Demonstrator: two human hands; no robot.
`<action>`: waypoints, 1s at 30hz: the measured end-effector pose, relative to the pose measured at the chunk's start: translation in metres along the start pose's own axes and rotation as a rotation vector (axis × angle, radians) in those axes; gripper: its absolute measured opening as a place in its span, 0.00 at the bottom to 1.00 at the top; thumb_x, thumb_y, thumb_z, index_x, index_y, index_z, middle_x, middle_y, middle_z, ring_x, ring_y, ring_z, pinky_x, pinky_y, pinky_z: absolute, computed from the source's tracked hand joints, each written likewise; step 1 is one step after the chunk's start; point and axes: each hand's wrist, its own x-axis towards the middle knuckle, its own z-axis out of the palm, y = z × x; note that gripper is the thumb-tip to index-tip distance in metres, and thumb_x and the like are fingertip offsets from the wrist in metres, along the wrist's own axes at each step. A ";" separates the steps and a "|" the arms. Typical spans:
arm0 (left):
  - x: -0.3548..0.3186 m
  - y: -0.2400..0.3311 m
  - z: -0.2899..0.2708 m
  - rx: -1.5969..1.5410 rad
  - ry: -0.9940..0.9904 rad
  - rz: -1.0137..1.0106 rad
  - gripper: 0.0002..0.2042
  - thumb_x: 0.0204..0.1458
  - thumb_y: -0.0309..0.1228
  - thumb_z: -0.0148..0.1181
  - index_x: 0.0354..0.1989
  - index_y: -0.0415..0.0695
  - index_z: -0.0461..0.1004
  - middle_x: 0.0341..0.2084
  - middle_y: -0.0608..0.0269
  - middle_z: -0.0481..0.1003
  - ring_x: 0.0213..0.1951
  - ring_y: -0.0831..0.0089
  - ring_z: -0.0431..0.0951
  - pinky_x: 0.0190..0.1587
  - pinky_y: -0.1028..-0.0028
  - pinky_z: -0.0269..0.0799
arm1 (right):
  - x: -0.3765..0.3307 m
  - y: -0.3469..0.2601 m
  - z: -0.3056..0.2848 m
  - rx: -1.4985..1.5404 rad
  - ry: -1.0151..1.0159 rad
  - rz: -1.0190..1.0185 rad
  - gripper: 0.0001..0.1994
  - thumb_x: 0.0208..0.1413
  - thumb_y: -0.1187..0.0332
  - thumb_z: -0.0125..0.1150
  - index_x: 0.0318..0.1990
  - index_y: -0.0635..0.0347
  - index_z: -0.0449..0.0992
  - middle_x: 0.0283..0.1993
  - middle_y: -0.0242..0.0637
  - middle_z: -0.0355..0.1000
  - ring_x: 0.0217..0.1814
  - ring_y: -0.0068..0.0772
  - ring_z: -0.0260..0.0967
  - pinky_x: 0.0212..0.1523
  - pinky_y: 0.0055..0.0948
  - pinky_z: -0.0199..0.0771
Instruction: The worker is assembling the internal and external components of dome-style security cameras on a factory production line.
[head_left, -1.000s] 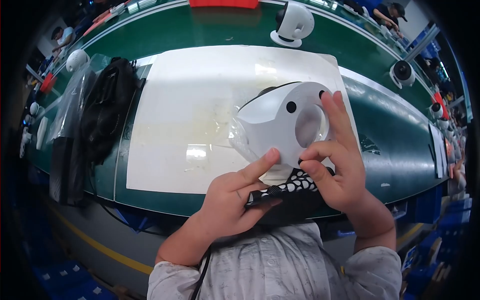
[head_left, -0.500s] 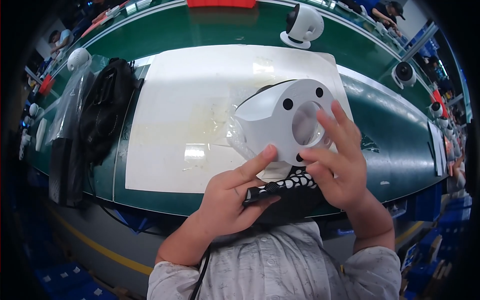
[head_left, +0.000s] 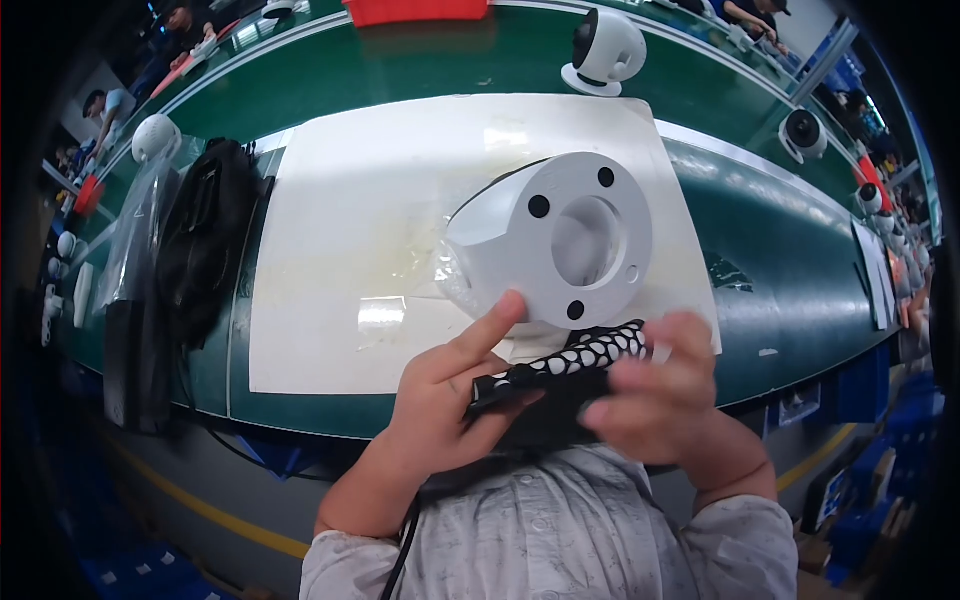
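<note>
White plastic forms the device (head_left: 510, 255), which appears to rest on the board (head_left: 340, 210) on the table (head_left: 790, 290), tilted so its round base faces the person, with clear film (head_left: 448, 270) bunched at its left side. Three black pads (head_left: 539, 207) sit on the base ring, while a small recess (head_left: 632, 274) at the ring's right shows no pad. Left hand (head_left: 440, 400) pinches the strip (head_left: 590, 353), black with white dots, between thumb and fingers, its index fingertip against the device's lower edge; that light touch seems a sound way to keep the base from rocking. Right hand (head_left: 660, 395) is by the strip's right end, fingers loosely curled, but it is blurred, so whether it pinches anything or touches the strip I cannot tell. For clean work, a pad is best lifted by its rim, with skin kept off any sticky back, centred over the recess before contact, then pressed flat from the middle outward. Holding the strip taut and clear of the base should ease peeling
</note>
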 end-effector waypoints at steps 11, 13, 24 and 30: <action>0.002 -0.001 0.002 0.047 -0.013 0.042 0.07 0.32 0.18 0.61 0.22 0.33 0.70 0.52 0.46 0.59 0.30 0.69 0.72 0.32 0.78 0.66 | 0.008 0.034 -0.009 -0.046 -0.005 0.519 0.07 0.42 0.72 0.56 0.32 0.58 0.74 0.50 0.41 0.63 0.56 0.44 0.54 0.54 0.34 0.50; 0.003 0.000 0.003 0.025 -0.010 -0.016 0.06 0.34 0.19 0.60 0.24 0.34 0.72 0.51 0.50 0.61 0.41 0.62 0.73 0.39 0.76 0.67 | 0.008 0.030 -0.013 -0.245 -0.044 0.413 0.08 0.42 0.72 0.56 0.33 0.58 0.74 0.49 0.40 0.64 0.56 0.43 0.54 0.53 0.34 0.51; 0.004 -0.001 0.007 0.022 0.003 -0.005 0.08 0.33 0.19 0.60 0.25 0.34 0.72 0.51 0.51 0.61 0.40 0.62 0.74 0.39 0.77 0.67 | 0.000 0.043 -0.011 -0.096 -0.011 0.360 0.10 0.43 0.71 0.57 0.36 0.62 0.73 0.46 0.42 0.65 0.54 0.45 0.56 0.50 0.38 0.55; 0.003 0.000 0.008 0.021 -0.011 -0.079 0.08 0.33 0.19 0.60 0.25 0.34 0.72 0.51 0.51 0.61 0.40 0.62 0.73 0.39 0.76 0.68 | 0.008 0.021 -0.019 -0.542 -0.302 0.261 0.14 0.44 0.62 0.54 0.36 0.60 0.73 0.49 0.35 0.64 0.54 0.37 0.56 0.55 0.45 0.44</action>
